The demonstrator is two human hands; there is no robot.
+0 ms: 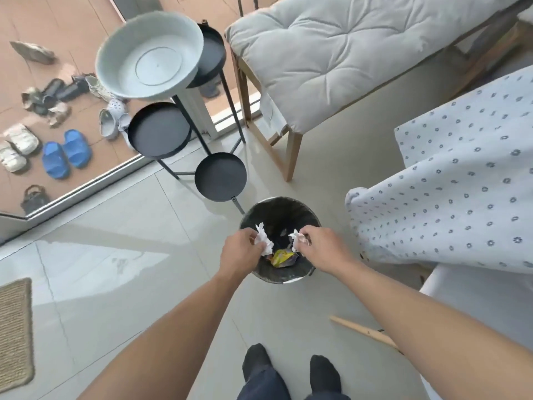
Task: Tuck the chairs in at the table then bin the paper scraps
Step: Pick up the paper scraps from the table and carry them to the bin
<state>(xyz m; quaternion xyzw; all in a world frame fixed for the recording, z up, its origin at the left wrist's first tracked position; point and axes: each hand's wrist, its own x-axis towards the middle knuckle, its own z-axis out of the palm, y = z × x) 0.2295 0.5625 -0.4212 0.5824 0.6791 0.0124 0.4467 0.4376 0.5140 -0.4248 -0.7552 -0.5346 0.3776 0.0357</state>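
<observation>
A round black bin (pixel 281 210) with a dark liner stands on the pale tile floor just ahead of my feet. Both my hands hover over its opening. My left hand (pixel 240 251) pinches a crumpled white paper scrap (pixel 264 238) above the bin's left side. My right hand (pixel 323 245) grips a smaller white paper scrap (pixel 295 239) above the right side. Yellow wrapper rubbish (pixel 281 256) lies at the bottom of the bin. The table with a blue-patterned white cloth (pixel 461 183) is at the right.
A black tiered plant stand (pixel 220 177) holding a pale basin (pixel 148 54) stands just beyond the bin. A wooden bench with a grey cushion (pixel 331 53) is behind it. Several shoes (pixel 66 153) lie outside a sliding door at the left. A woven mat (pixel 14 333) lies at lower left.
</observation>
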